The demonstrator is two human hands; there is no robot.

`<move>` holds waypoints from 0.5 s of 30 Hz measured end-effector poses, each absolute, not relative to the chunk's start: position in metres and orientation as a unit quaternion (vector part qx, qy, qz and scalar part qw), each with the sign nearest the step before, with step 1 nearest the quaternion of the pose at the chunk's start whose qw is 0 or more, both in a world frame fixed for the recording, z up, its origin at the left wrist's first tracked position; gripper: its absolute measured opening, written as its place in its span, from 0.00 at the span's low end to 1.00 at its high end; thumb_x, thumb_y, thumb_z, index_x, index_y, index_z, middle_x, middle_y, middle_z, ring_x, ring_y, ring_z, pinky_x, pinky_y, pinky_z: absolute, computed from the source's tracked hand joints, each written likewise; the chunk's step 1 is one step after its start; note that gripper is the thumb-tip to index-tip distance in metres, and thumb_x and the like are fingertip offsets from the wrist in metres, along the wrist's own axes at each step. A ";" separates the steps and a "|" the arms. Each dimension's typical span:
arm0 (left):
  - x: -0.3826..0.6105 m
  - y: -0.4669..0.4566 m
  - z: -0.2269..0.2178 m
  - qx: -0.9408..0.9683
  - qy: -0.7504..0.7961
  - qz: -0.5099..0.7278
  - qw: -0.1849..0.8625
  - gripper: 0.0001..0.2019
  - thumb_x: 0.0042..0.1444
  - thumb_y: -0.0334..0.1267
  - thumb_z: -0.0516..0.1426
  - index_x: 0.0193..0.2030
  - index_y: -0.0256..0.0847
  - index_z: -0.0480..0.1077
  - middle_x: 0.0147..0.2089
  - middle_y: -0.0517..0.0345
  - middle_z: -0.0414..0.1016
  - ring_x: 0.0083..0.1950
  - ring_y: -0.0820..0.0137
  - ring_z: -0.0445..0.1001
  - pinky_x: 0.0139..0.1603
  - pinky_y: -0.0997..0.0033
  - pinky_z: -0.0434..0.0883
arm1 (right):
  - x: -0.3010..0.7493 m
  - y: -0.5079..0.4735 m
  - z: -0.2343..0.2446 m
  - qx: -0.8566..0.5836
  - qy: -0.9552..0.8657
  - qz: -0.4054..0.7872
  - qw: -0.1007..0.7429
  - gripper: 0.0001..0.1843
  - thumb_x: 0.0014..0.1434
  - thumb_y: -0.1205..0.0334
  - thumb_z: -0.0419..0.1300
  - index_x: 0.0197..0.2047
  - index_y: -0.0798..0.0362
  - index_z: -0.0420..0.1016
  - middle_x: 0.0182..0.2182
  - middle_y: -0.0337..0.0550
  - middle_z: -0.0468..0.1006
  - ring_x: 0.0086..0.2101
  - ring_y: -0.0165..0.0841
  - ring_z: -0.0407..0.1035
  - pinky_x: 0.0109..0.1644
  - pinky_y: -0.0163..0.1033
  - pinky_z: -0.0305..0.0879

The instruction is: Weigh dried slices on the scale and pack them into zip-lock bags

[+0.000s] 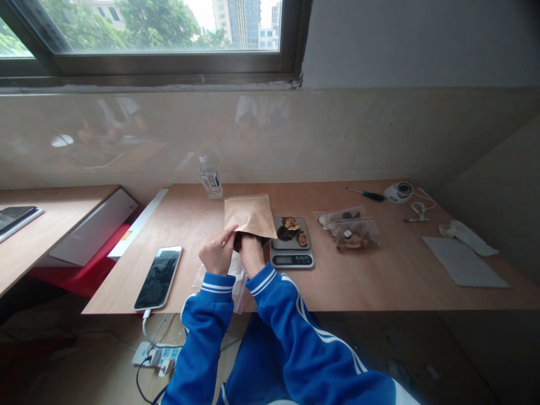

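A brown kraft paper bag (253,214) lies on the table with its mouth towards me. My left hand (218,250) pinches the edge of that mouth between thumb and fingers. Into the opening reaches my right hand (252,253); its fingers are hidden inside, so what they hold does not show. Just right of the bag is a grey kitchen scale (292,259), bearing several dried brown and dark pieces (291,229) that look like mushrooms. Under my wrists lies a clear plastic bag (238,275), partly covered.
Two clear zip bags of dried pieces (354,233) lie right of the scale. A water bottle (211,179) stands behind; a phone (158,278) on a cable lies left. Farther right are a screwdriver (371,195), a white dome camera (399,192) and a white sheet (464,263).
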State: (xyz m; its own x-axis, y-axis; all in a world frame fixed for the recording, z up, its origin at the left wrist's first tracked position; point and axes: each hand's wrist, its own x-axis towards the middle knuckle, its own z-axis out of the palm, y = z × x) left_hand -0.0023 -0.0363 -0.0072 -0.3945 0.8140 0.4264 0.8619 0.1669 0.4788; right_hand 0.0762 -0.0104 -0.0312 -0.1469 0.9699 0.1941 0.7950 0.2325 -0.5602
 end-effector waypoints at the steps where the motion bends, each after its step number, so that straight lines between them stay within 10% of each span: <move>1: -0.002 -0.036 -0.007 -0.551 -0.761 -0.342 0.036 0.12 0.56 0.44 0.55 0.45 0.55 0.76 0.38 0.59 0.80 0.37 0.70 0.74 0.31 0.75 0.60 | 0.080 -0.020 -0.026 -0.592 -0.742 0.165 0.269 0.15 0.62 0.70 0.50 0.49 0.60 0.71 0.41 0.54 0.76 0.43 0.41 0.70 0.49 0.44 0.66; 8: -0.007 -0.034 -0.007 -0.558 -0.751 -0.351 0.039 0.12 0.56 0.44 0.56 0.45 0.55 0.75 0.39 0.61 0.80 0.37 0.71 0.75 0.31 0.76 0.60 | 0.151 -0.083 -0.016 -0.491 -0.730 0.195 0.435 0.12 0.60 0.65 0.56 0.47 0.49 0.71 0.41 0.44 0.76 0.43 0.37 0.66 0.49 0.44 0.65; 15: -0.008 -0.024 -0.007 -0.551 -0.760 -0.344 0.024 0.12 0.56 0.45 0.55 0.46 0.56 0.75 0.40 0.62 0.80 0.39 0.70 0.75 0.31 0.76 0.60 | 0.215 -0.037 -0.056 -0.562 -0.717 0.099 0.400 0.12 0.57 0.66 0.57 0.45 0.51 0.73 0.42 0.47 0.76 0.46 0.41 0.64 0.49 0.49 0.62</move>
State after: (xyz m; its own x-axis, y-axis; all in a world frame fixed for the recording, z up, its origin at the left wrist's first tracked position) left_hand -0.0082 -0.0238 -0.0065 -0.3907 0.8210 0.4163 0.8544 0.1552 0.4959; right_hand 0.2150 -0.0370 -0.0556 -0.0491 0.8857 0.4617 0.7269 0.3487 -0.5916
